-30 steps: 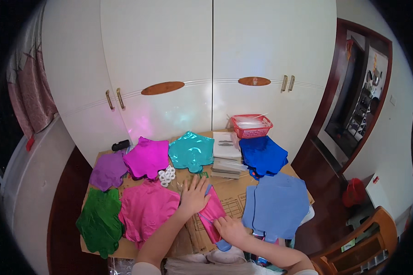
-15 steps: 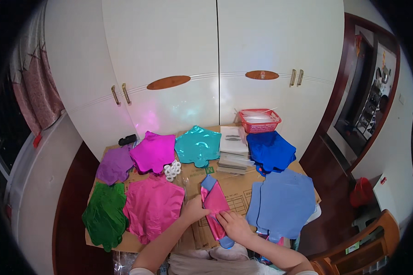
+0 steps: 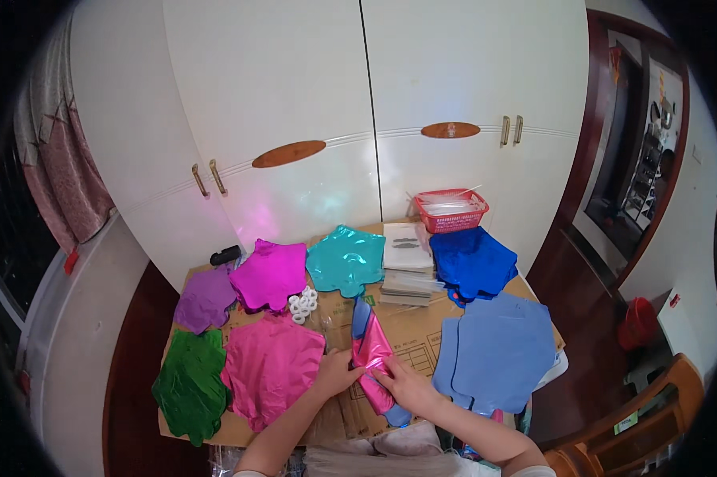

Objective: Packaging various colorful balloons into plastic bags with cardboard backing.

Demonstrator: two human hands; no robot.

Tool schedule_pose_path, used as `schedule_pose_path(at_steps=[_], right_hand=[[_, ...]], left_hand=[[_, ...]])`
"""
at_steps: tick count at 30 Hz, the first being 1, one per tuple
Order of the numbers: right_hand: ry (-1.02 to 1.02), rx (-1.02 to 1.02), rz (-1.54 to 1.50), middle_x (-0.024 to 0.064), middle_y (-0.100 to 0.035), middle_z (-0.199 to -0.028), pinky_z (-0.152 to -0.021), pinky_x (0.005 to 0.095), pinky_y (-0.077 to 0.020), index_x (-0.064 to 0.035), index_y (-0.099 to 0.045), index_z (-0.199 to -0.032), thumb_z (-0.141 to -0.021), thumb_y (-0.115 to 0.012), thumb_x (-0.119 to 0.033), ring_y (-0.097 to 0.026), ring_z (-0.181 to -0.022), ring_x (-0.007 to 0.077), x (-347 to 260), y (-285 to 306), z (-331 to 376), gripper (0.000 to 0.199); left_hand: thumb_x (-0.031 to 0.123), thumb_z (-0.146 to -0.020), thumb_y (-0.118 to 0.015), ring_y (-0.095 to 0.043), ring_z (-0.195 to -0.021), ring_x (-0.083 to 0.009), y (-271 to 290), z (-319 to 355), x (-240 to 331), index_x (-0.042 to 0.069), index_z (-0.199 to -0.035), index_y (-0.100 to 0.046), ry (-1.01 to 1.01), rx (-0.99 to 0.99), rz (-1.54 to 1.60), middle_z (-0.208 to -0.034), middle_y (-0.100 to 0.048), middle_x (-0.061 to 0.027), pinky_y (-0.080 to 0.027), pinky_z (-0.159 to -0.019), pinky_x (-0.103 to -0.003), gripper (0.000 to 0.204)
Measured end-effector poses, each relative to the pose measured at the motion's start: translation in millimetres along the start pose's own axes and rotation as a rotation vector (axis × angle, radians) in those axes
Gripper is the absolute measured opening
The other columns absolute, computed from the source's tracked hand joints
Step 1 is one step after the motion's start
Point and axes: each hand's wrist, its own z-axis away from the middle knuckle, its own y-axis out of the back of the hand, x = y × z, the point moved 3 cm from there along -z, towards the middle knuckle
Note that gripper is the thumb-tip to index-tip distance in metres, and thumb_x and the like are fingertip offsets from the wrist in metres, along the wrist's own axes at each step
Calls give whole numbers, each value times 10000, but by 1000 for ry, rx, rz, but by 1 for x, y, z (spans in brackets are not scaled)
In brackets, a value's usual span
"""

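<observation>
A stack of flat foil balloons [image 3: 374,343], shiny pink with light blue showing at both ends, is folded into a long narrow strip above the cardboard. My left hand [image 3: 337,374] grips its left edge near the middle, thumb pressed on the foil. From the other side my right hand [image 3: 410,388] pinches the strip, its thumb and fingers closed on it. A pile of pink foil balloons [image 3: 275,370] lies just left of my left hand. Light blue flat balloons [image 3: 501,354] are piled right of my right hand. The fingers' undersides are hidden.
Around the cardboard [image 3: 418,326] lie green [image 3: 190,385], purple [image 3: 205,298], magenta [image 3: 268,274], teal [image 3: 346,261] and dark blue [image 3: 474,261] foil piles. White rings [image 3: 303,304], clear packets [image 3: 406,288] and a red basket [image 3: 451,213] of white sticks sit among them. A wooden chair [image 3: 652,413] stands right.
The strip has become narrower as its sides fold inward, and both hands have shifted slightly on it. The whole view has tilted a little.
</observation>
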Motion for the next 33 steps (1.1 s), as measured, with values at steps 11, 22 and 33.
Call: schedule_pose_path(at_steps=[11,22,33], right_hand=[[-106,153,45,155,-551,-1165,-894,397,-438,-54,-575,-1136,-822,-515,-167,-529,-1074,296,6,-11,7,339],[-59,-66,-32,123,-590,-967,-771,391,-489,-65,-582,-1096,-736,-584,-133,-583,-892,290,3,-8,12,367],[-86,35,-488,201,-557,-1183,-922,403,-440,-37,-511,-1211,-704,-645,-60,-530,-1091,372,23,30,12,525]], left_hand=[[206,-686,-714,-562,-804,-314,1,10,12,72,-874,-628,-258,149,-34,-778,-595,-95,-432,-697,-434,246],[105,-681,-625,-597,-904,-158,2,29,28,122,-1025,-664,-518,196,-251,-944,-656,-24,-424,-763,-323,346],[137,-714,-597,-532,-1138,-182,1,38,27,98,-1068,-632,-675,123,-394,-1114,-637,-12,-410,-880,-348,358]])
